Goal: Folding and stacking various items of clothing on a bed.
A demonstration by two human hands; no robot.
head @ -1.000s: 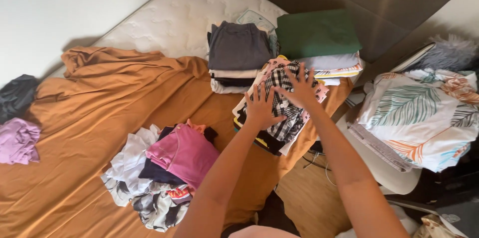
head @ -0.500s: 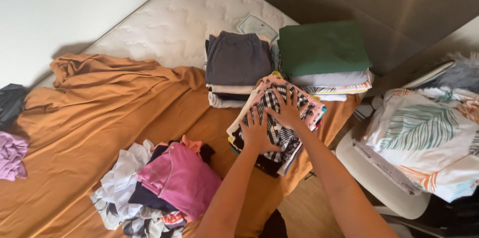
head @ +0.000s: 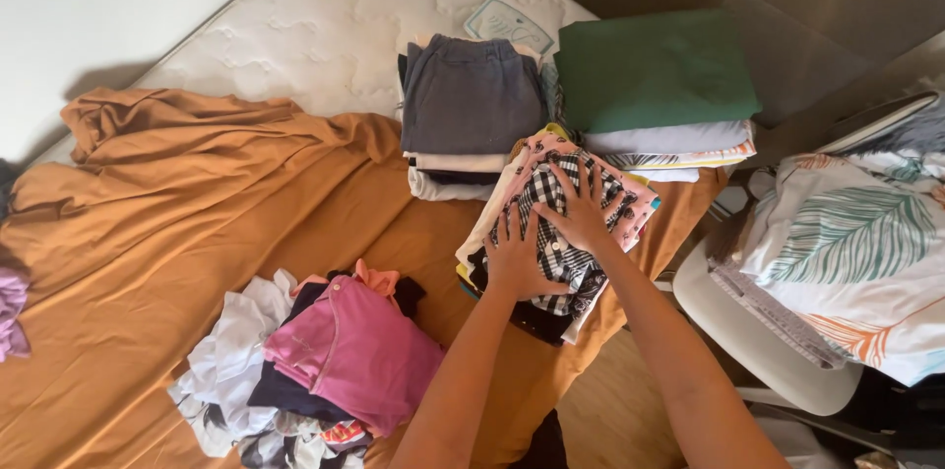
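Both hands rest flat on a black-and-white checked garment (head: 551, 195) that tops a small pile of folded clothes near the bed's right edge. My left hand (head: 517, 254) presses its lower half with fingers spread. My right hand (head: 583, 208) lies palm down on the upper half, fingers fanned out. A pink patterned piece (head: 635, 205) shows beneath the checked garment. Neither hand grips anything.
Behind the pile stand a folded stack topped by dark grey cloth (head: 471, 95) and one topped by green cloth (head: 655, 70). An unfolded heap with a pink top (head: 354, 351) lies lower left on the orange sheet (head: 177, 233). A leaf-print fabric (head: 856, 243) covers a white chair (head: 758, 341) at right.
The view has shifted closer to the pile. Both hands stayed on the checked garment, sliding slightly down and spreading flatter over it.
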